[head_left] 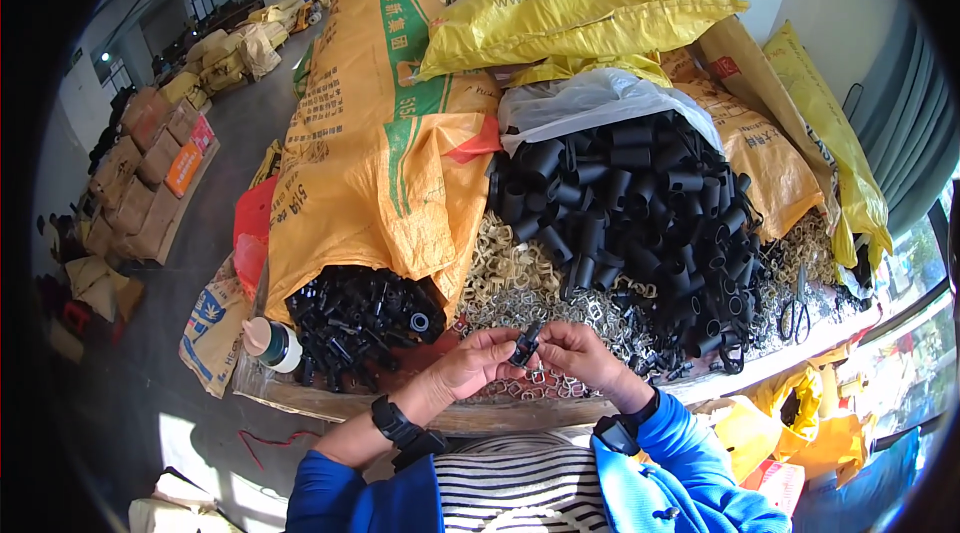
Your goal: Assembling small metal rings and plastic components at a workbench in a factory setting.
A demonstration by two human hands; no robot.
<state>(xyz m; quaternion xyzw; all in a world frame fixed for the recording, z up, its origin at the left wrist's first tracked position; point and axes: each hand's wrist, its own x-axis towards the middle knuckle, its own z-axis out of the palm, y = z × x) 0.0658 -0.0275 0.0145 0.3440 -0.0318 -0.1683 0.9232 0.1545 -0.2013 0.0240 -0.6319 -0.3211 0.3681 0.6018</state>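
Observation:
Above the table's near edge, a small black plastic part (525, 344) is pinched between the fingers of both hands. My left hand (472, 365) grips it from the left, and my right hand (582, 355) from the right; both are closed, and its exact kind is too small to make out. Beyond the hands lies a spread of small silver metal rings or buckles (505, 308). Small black plastic parts (360, 318) spill from an orange woven sack (355, 223) left of my hands. A heap of black plastic tubes (640, 208) fills the right middle.
Cream-coloured clips (505, 258) lie behind the silver ones. A jar (275, 345) stands at the table's left corner; scissors (796, 318) lie at the right. A yellow sack (580, 13) rests at the back. Stacked cartons (150, 173) stand on the floor at left.

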